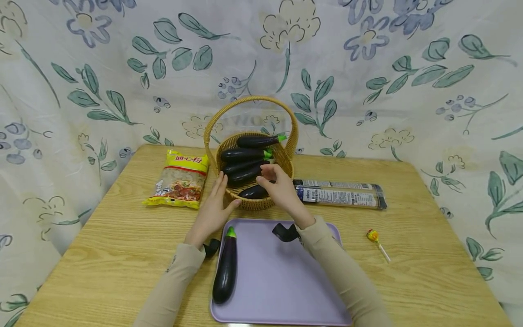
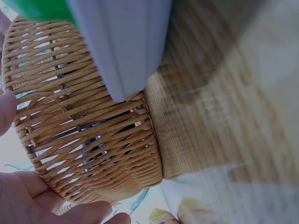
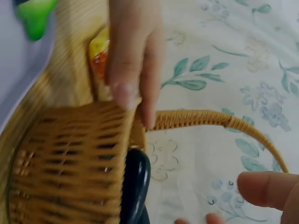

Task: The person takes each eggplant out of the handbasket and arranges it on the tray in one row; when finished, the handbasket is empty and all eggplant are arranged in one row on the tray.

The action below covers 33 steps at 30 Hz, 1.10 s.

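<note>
The basket [image 1: 256, 205] looks woven from thin tan strips, rough and bumpy all over, with a little shine; the eggplants [image 1: 244, 155] have smooth, very shiny skin; the tray [image 1: 286, 286] looks like smooth plastic, mostly matt; the worktop [image 1: 122, 254] looks like wood, with streaky lines and a soft shine; the yellow bag [image 1: 180, 184] is crinkly, shiny plastic; the long packs [image 1: 339, 197] look like slick, clear plastic; the curtain [image 1: 347, 122] and sleeves [image 1: 175, 277] look like matt cloth.
</note>
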### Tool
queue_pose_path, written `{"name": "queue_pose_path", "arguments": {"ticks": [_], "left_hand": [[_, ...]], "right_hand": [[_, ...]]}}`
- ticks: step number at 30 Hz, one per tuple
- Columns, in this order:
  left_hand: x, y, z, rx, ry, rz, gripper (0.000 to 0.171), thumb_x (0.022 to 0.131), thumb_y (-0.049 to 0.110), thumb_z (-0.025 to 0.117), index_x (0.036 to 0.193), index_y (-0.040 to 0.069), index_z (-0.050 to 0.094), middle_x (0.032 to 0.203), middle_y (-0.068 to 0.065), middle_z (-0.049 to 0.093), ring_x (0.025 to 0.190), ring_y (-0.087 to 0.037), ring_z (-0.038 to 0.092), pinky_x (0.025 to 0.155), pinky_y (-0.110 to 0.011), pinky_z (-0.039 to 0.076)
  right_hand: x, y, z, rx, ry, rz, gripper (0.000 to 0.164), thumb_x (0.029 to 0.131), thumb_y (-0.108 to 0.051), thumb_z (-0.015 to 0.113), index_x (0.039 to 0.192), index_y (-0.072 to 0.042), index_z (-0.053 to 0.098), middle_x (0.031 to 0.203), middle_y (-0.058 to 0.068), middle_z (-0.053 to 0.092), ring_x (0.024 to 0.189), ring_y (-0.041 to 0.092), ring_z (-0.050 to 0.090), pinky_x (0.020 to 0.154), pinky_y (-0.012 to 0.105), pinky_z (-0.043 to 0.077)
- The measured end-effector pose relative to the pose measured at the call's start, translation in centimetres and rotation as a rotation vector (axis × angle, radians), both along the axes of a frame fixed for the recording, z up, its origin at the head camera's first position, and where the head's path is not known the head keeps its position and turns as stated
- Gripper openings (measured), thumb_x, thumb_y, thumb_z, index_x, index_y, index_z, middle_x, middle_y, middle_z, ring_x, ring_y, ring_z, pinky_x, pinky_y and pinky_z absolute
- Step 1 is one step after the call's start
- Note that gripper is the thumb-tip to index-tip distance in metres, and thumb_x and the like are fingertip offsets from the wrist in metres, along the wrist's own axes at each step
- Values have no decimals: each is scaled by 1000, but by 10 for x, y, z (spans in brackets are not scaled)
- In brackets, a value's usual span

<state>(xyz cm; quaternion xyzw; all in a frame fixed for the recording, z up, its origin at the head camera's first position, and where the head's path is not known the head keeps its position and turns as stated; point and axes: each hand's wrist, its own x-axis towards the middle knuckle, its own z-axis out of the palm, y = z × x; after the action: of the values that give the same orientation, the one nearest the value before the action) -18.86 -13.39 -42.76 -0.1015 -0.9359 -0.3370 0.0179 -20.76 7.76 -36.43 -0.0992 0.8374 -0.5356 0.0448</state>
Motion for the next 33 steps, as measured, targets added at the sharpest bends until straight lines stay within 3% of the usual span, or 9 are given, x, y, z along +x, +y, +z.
{"name": "queue_pose_path", "arguments": {"ticks": [6, 12, 27, 33], "left_hand": [[-1, -1, -2, 1, 1, 2, 88, 95, 53, 52, 157, 10, 8, 165, -6, 0, 147, -40, 21, 112, -63, 28], [-1, -1, -3, 14, 6, -9, 86, 96, 50, 53, 157, 8, 10, 165, -7, -1, 148, -38, 18, 114, -59, 28], [0, -2, -1, 17, 7, -9, 85, 96, 50, 53, 157, 9, 11, 165, -7, 1, 151, -34, 10, 115, -59, 26], [0, -1, -1, 4, 8, -12, 86, 95, 51, 53, 157, 9, 11, 165, -6, 1, 150, -38, 10, 113, -61, 27]], "right_hand": [[-12, -10, 7, -11, -140, -49, 53, 98, -32, 56, 143, -10, 40, 146, 18, 41, 134, 33, 42, 107, 50, 41], [-23, -18, 7, -1, -217, -70, 56, 97, -32, 56, 144, -8, 38, 148, 20, 38, 134, 34, 42, 108, 50, 40], [-43, -33, -10, 50, -302, -91, 57, 97, -34, 56, 145, -8, 38, 146, 19, 42, 132, 34, 45, 108, 48, 41], [-52, -38, -19, 72, -289, -98, 58, 97, -33, 56, 144, -5, 39, 146, 20, 43, 132, 35, 46, 107, 49, 42]]}}
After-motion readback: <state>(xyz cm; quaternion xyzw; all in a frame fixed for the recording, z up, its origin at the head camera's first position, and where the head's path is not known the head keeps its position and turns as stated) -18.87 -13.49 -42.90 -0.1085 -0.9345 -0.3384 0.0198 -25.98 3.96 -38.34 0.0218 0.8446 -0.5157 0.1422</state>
